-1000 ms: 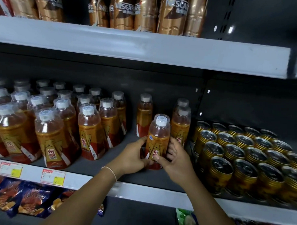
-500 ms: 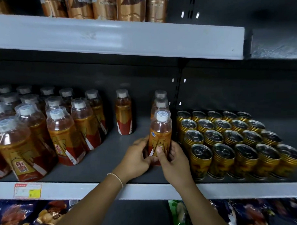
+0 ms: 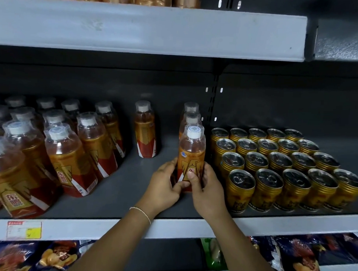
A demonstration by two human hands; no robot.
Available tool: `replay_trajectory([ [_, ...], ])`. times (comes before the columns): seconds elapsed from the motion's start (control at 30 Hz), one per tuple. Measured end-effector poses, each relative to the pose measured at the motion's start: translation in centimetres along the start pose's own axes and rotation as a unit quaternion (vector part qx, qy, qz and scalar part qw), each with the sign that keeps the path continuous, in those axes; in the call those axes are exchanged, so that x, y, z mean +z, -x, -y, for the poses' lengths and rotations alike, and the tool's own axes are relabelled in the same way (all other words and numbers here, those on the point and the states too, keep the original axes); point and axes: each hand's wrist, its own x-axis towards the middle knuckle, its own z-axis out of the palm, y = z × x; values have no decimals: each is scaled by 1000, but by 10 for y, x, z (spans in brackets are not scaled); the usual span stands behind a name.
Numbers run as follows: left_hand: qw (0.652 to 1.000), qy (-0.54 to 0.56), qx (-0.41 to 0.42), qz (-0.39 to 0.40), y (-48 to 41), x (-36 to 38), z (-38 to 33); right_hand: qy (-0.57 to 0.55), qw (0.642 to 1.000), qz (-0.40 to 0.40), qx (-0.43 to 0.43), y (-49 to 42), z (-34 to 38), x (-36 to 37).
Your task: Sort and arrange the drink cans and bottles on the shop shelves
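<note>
Twenty gold cans (image 3: pixel 274 161) are standing at three o'clock, four rows of five. One front bottle (image 3: pixel 191 156) is standing centrally, with two rear bottles (image 3: pixel 190 115) queuing behind it. One lone bottle (image 3: pixel 145 132) is waiting at eleven o'clock. The bottle crowd (image 3: pixel 72 152) at nine o'clock is running off-frame, uncounted.

Both hands are wrapped round one amber bottle (image 3: pixel 191 154) with a white cap, held upright over the dark grey shelf (image 3: pixel 115 192). The left hand (image 3: pixel 164 187) grips its left side, the right hand (image 3: pixel 207 193) its right, thumbs across the label. Right behind it, two more bottles (image 3: pixel 191 115) line up toward the back wall. Just right of the right hand sits a tidy block of gold cans (image 3: pixel 274 165). Left of the left hand, past a bare gap, there's a lone bottle (image 3: pixel 144 130) further back, then a big crowd of bottles (image 3: pixel 72 152). There's a thin bracelet (image 3: pixel 143 212) on the left wrist. Below the hands are snack bags (image 3: pixel 291 254), with a yellow price tag (image 3: pixel 23 230) far left on the shelf edge.
</note>
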Motion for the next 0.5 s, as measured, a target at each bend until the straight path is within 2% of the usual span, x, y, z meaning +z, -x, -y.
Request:
replay_trajectory([
  [0.2, 1000, -19, 1, -5, 2, -2, -1, -9, 999, -32, -19, 6, 2, 1],
  [0.27, 999, -34, -13, 2, 2, -6, -1, -3, 995, -84, -46, 13, 5, 2],
  [0.37, 998, -66, -23, 5, -1, -23, 0, 57, 969, -192, -145, 23, 16, 6],
  [0.43, 995, -94, -28, -16, -4, -44, 3, 50, 957, -189, -213, 24, 31, 14],
  [0.5, 992, -113, -35, -39, -5, -68, 9, 46, 958, -136, -247, 19, 50, 29],
])
